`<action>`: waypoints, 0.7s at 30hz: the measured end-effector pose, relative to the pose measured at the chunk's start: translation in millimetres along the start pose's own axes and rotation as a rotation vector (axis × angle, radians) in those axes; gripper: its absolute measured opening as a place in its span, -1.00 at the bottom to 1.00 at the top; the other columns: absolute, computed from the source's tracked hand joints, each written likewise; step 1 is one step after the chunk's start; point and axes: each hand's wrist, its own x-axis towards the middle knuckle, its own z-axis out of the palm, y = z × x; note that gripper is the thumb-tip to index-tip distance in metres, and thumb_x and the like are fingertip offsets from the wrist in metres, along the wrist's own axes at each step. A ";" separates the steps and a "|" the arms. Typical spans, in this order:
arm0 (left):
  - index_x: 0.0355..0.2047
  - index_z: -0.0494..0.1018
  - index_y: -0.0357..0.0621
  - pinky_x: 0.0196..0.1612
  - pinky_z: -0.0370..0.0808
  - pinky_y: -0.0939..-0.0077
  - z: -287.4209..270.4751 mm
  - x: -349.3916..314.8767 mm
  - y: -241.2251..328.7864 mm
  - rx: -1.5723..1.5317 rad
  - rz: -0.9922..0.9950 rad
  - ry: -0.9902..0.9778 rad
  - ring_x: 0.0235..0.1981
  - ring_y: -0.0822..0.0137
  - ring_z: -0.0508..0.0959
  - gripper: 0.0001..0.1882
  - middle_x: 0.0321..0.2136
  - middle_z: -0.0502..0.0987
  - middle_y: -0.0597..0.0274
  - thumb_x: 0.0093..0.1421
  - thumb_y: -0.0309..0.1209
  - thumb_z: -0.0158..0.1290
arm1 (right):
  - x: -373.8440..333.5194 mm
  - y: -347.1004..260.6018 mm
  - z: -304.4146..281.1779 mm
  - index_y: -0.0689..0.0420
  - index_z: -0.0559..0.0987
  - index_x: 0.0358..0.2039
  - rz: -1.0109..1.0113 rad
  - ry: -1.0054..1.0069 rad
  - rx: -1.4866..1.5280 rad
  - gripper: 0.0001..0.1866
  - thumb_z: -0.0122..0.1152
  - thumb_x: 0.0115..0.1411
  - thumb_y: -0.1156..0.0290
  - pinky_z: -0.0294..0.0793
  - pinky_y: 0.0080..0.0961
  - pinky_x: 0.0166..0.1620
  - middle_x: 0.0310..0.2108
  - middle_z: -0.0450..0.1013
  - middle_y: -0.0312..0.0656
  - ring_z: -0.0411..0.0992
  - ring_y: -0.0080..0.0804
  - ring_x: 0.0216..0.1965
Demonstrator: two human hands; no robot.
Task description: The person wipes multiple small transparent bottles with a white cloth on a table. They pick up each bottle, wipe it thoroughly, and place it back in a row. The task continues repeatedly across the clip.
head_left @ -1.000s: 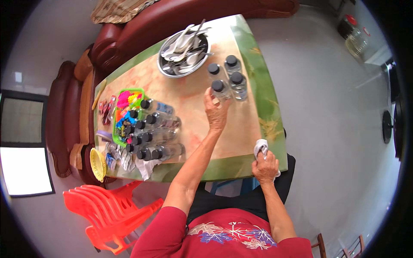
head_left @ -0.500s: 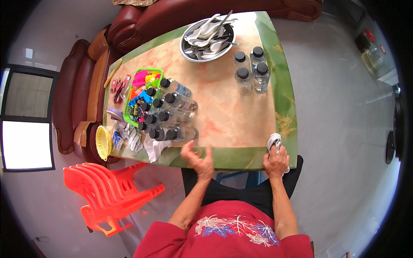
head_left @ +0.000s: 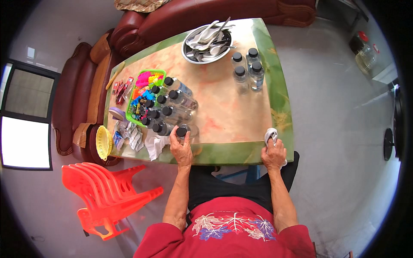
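Touching bottle (head_left: 187, 130), perhaps gripping, left hand (head_left: 182, 151), other bottles (head_left: 177, 113) overlapping basket (head_left: 153, 71)

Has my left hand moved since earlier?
Yes: against the table, your left hand has come left and nearer you, from the four bottles to a closer bottle.

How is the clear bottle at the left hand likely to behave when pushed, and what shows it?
The clear bottle is probably slippery: its wall looks smooth and shiny. It may tip if pushed near its black cap, since it looks taller than wide. If toppled, its round body might roll.
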 end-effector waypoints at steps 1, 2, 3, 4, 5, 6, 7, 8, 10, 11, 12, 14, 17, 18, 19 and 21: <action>-0.04 0.33 -0.20 -0.28 0.44 0.65 -0.7 -2.1 -0.2 -0.055 -0.021 -0.024 -0.27 0.44 0.49 -0.57 -0.23 0.47 0.19 0.07 -0.50 0.16 | -0.2 -0.2 -1.0 0.00 0.46 -0.30 0.000 0.002 0.000 -0.67 0.15 -0.18 0.31 0.26 -0.29 -0.39 -0.35 0.31 -0.16 0.33 -0.22 -0.34; -0.04 0.33 -0.20 -0.25 0.43 0.65 -2.1 -4.4 -2.0 -0.110 -0.042 -0.048 -0.26 0.44 0.49 -0.58 -0.23 0.47 0.21 0.07 -0.50 0.15 | 0.1 -0.6 -2.7 -0.01 0.45 -0.32 0.007 -0.013 0.002 -0.70 0.15 -0.16 0.30 0.26 -0.30 -0.39 -0.36 0.30 -0.17 0.33 -0.22 -0.35; -0.04 0.33 -0.20 -0.22 0.43 0.65 -3.0 -6.1 1.0 -0.168 -0.060 -0.075 -0.25 0.44 0.49 -0.58 -0.23 0.46 0.22 0.08 -0.51 0.15 | 0.0 -0.3 -4.3 -0.01 0.45 -0.32 0.008 -0.010 0.002 -0.70 0.15 -0.15 0.29 0.26 -0.29 -0.39 -0.36 0.30 -0.17 0.33 -0.22 -0.35; -0.05 0.34 -0.20 -0.22 0.43 0.62 -4.5 -9.4 4.8 -0.229 -0.081 -0.082 -0.26 0.43 0.49 -0.59 -0.22 0.46 0.22 0.08 -0.51 0.14 | -0.6 -0.2 -4.2 -0.01 0.45 -0.32 0.010 -0.007 0.003 -0.71 0.15 -0.14 0.29 0.26 -0.29 -0.39 -0.37 0.30 -0.17 0.33 -0.22 -0.35; -0.06 0.34 -0.20 -0.22 0.44 0.60 -7.2 -13.5 9.6 -0.290 -0.102 -0.089 -0.26 0.43 0.49 -0.60 -0.21 0.45 0.22 0.08 -0.50 0.14 | -0.7 -0.5 -3.5 -0.02 0.45 -0.32 0.012 -0.004 0.004 -0.71 0.15 -0.14 0.29 0.26 -0.29 -0.38 -0.37 0.30 -0.17 0.33 -0.22 -0.34; -0.06 0.35 -0.21 -0.23 0.45 0.57 -8.8 -19.2 17.0 -0.356 -0.128 -0.101 -0.27 0.43 0.49 -0.61 -0.20 0.45 0.23 0.08 -0.50 0.14 | -1.1 1.5 -3.7 -0.02 0.45 -0.31 0.011 -0.028 -0.007 -0.71 0.16 -0.12 0.28 0.27 -0.29 -0.37 -0.36 0.30 -0.17 0.33 -0.22 -0.34; -0.06 0.35 -0.21 -0.22 0.45 0.57 -9.7 -24.4 23.0 -0.391 -0.119 -0.132 -0.27 0.43 0.48 -0.62 -0.20 0.45 0.23 0.09 -0.50 0.13 | -1.7 2.0 -3.8 -0.02 0.45 -0.30 0.009 -0.036 -0.012 -0.71 0.16 -0.11 0.28 0.28 -0.28 -0.36 -0.36 0.30 -0.17 0.33 -0.22 -0.33; -0.07 0.35 -0.20 -0.22 0.45 0.58 -10.5 -29.2 28.9 -0.427 -0.109 -0.164 -0.26 0.44 0.48 -0.63 -0.20 0.44 0.24 0.10 -0.50 0.13 | -2.3 1.8 -2.9 -0.02 0.45 -0.30 0.006 -0.032 -0.003 -0.71 0.16 -0.11 0.29 0.28 -0.28 -0.36 -0.36 0.30 -0.18 0.34 -0.22 -0.32; -0.06 0.33 -0.22 -0.17 0.44 0.59 -11.1 -37.8 47.0 -0.552 -0.119 -0.249 -0.23 0.45 0.46 -0.63 -0.18 0.42 0.24 0.12 -0.51 0.11 | -1.2 3.8 -5.8 -0.02 0.45 -0.29 0.011 -0.034 0.054 -0.72 0.16 -0.08 0.32 0.29 -0.28 -0.36 -0.37 0.30 -0.16 0.34 -0.21 -0.33; -0.05 0.32 -0.23 -0.15 0.42 0.59 -12.0 -41.5 56.1 -0.639 -0.141 -0.285 -0.21 0.45 0.46 -0.63 -0.18 0.42 0.24 0.12 -0.52 0.11 | 0.2 3.1 -7.3 0.07 0.44 -0.29 0.114 -0.123 0.219 -0.75 0.14 -0.05 0.37 0.30 -0.20 -0.36 -0.39 0.29 -0.11 0.34 -0.14 -0.38; -0.05 0.31 -0.24 -0.13 0.41 0.60 -13.3 -44.8 64.3 -0.724 -0.166 -0.326 -0.20 0.45 0.45 -0.63 -0.17 0.42 0.24 0.12 -0.53 0.10 | 0.6 -1.9 -10.0 0.14 0.45 -0.28 0.162 -0.069 0.431 -0.76 0.12 -0.02 0.40 0.33 -0.19 -0.34 -0.38 0.31 -0.07 0.35 -0.08 -0.38; -0.04 0.28 -0.27 -0.07 0.37 0.60 -15.7 -46.0 82.1 -0.882 -0.181 -0.381 -0.15 0.45 0.43 -0.62 -0.15 0.40 0.24 0.13 -0.57 0.07 | 12.2 -31.9 -40.8 0.24 0.45 -0.23 0.055 0.013 0.818 -0.72 0.10 0.01 0.44 0.37 -0.20 -0.28 -0.34 0.34 0.00 0.37 -0.03 -0.35; -0.05 0.29 -0.28 -0.02 0.34 0.57 -21.1 -52.3 111.1 -0.925 -0.144 -0.406 -0.12 0.44 0.41 -0.65 -0.14 0.42 0.22 0.14 -0.57 0.06 | 16.2 -95.9 -135.9 0.27 0.43 -0.08 -0.214 -0.003 1.056 -0.58 0.15 0.00 0.44 0.39 -0.23 -0.23 -0.22 0.34 0.06 0.39 -0.02 -0.28; -0.06 0.30 -0.28 0.00 0.33 0.56 -23.8 -57.0 116.9 -0.969 -0.160 -0.417 -0.12 0.43 0.41 -0.66 -0.14 0.42 0.23 0.14 -0.58 0.04 | 12.7 -111.2 -151.4 0.26 0.44 -0.07 -0.205 0.058 1.002 -0.58 0.15 0.01 0.44 0.38 -0.23 -0.21 -0.20 0.32 0.06 0.37 -0.01 -0.26; -0.06 0.31 -0.28 -0.01 0.33 0.56 -26.6 -57.8 122.8 -0.972 -0.146 -0.398 -0.12 0.43 0.41 -0.66 -0.14 0.41 0.24 0.13 -0.59 0.04 | 11.9 -122.3 -160.6 0.26 0.45 -0.07 -0.199 0.120 0.949 -0.58 0.15 0.02 0.44 0.36 -0.22 -0.20 -0.18 0.30 0.06 0.34 -0.01 -0.24; -0.06 0.31 -0.28 -0.02 0.33 0.57 -32.3 -58.7 135.6 -0.981 -0.120 -0.360 -0.12 0.44 0.41 -0.66 -0.15 0.41 0.25 0.13 -0.61 0.02 | 19.0 -129.9 -167.4 0.21 0.48 -0.10 -0.172 0.186 0.950 -0.60 0.17 0.02 0.38 0.31 -0.21 -0.19 -0.21 0.28 0.02 0.30 -0.03 -0.26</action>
